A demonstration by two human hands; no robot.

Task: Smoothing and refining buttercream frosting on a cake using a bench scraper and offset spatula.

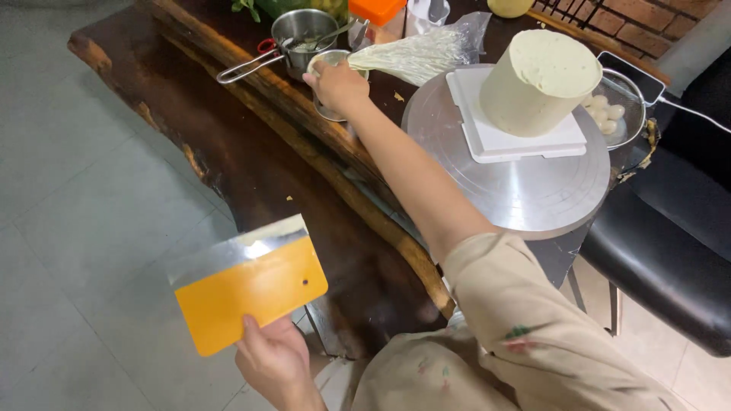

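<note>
1. Low in the view, the left hand [276, 359] gripped a yellow scraper [247, 293] by its lower edge, fingers closed on it, the metal blade turned up and kept off to the side, away from the cake

2. The right hand [337, 85] reached across the desk [251, 164], fingers curled over the rim of a small metal cup [332, 84] standing beside a steel saucepan [303, 36]

3. A pale frosted cake [539, 82] stood on a white board [512, 137] centred on a metal turntable [518, 183], presumably so it could be rotated

4. A filled piping bag [415, 55] lay just behind the cup, close to hand

5. The desk was a dark, rough-edged wooden slab over a grey tiled floor [76, 228]; a black seat [670, 251] stood at right
</note>
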